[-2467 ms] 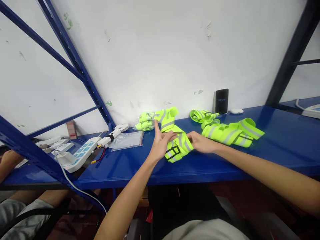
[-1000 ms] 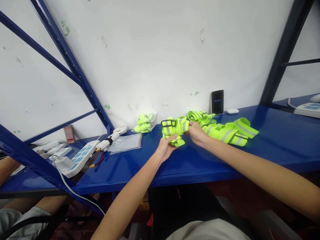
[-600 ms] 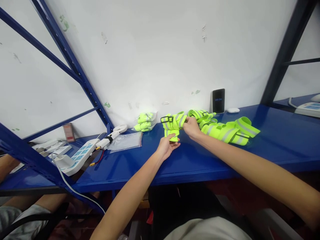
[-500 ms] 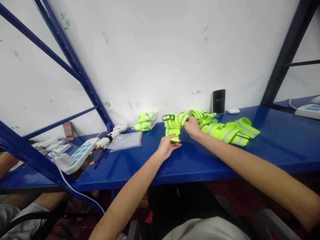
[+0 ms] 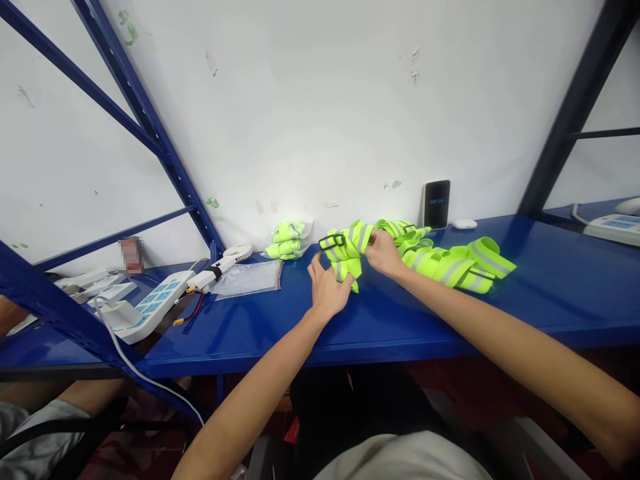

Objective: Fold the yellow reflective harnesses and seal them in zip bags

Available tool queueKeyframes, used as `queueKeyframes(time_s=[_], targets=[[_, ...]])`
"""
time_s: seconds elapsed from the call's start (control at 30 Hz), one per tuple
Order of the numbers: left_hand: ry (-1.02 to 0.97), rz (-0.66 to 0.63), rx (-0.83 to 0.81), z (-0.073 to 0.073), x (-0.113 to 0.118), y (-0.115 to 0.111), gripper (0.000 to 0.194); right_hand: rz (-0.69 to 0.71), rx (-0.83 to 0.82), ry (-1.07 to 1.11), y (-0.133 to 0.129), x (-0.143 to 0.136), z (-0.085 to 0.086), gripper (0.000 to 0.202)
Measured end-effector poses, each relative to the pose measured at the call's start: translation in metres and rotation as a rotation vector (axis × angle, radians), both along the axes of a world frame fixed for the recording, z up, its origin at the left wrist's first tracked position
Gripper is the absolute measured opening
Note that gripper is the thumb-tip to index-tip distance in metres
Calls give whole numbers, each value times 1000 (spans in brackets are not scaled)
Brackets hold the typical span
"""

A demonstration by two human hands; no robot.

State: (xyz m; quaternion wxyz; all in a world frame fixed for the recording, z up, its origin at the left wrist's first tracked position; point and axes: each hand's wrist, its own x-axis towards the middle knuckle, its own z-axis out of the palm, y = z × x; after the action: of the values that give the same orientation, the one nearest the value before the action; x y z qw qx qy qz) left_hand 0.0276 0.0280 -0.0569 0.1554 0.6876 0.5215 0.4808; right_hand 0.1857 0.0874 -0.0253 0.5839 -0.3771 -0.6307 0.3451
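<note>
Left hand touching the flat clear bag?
Apart. The head view shows it: a strip of bare blue tabletop lies between the bag's right edge and the fingers of the left hand.

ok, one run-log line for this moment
left hand: spread at lower end of neon strap, contact unclear | right hand: pinching its right edge | clear bag: desk, left | loose strap: desk, right

Pale shirt (image 5: 405, 459), dark legwear (image 5: 360, 408), bare forearms (image 5: 270, 363)
</note>
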Motion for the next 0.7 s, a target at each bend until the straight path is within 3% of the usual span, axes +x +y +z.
queueKeyframes(time_s=[0.1, 0.2, 0.27, 0.37, 0.47, 0.57, 0.7], targets=[[445, 22, 340, 7, -15, -5, 23, 89, -243, 179, -5, -2, -3, 26], [712, -146, 474, 14, -25, -6, 35, 197, -456, 182, -5, -1, -8, 27], [822, -297, 463, 17, -28, -5, 40, 243, -550, 142, -4, 2, -12, 28], [885, -471, 333, 20, -31, -5, 40, 258, -643, 100, -2, 7, -17, 27], [902, -561, 235, 19, -32, -8, 31, 244, -687, 69, -1, 11, -17, 27], [895, -569, 224, 18, -30, -12, 34, 240, -700, 71, -3, 12, -15, 28], [757, -473, 266, 15, -26, -9, 33, 275, -710, 143, -11, 5, -14, 23]])
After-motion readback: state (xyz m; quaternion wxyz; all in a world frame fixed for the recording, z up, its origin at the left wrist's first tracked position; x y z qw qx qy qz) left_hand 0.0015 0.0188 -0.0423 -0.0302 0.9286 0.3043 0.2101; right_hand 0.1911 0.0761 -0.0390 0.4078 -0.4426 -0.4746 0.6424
